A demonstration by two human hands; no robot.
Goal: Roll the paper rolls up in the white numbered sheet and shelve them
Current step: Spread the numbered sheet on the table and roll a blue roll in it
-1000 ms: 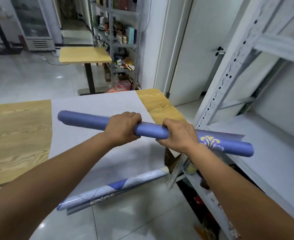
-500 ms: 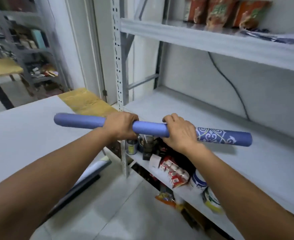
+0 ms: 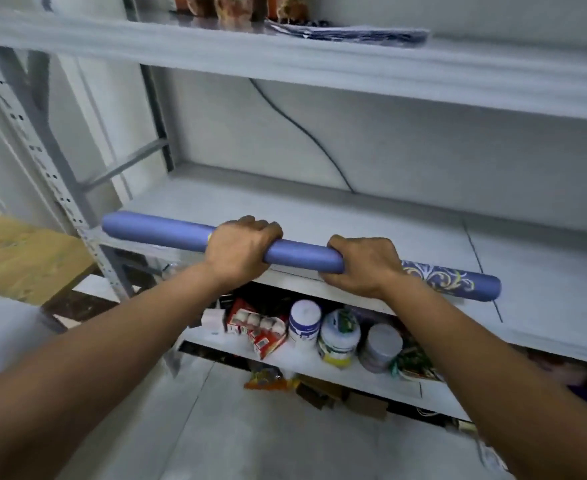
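Blue paper roll (image 3: 302, 254) lies level along the front edge of the grey middle shelf (image 3: 319, 206); whether it touches the shelf cannot be told. Left grip (image 3: 242, 249) and right grip (image 3: 364, 268) both curl round it, knuckles up, near its middle. Jars (image 3: 339, 337) stand on the shelf below.

- Left hand (image 3: 242, 249), knuckles up, fingers curled over a long blue-violet paper roll (image 3: 302, 255), gripping it.
- Right hand (image 3: 363, 266) grips the same roll likewise, near the left hand but apart from it.
- Left forearm (image 3: 112, 341) and right forearm (image 3: 475, 348), both bare, reach forward and converge, wrists nearly straight.
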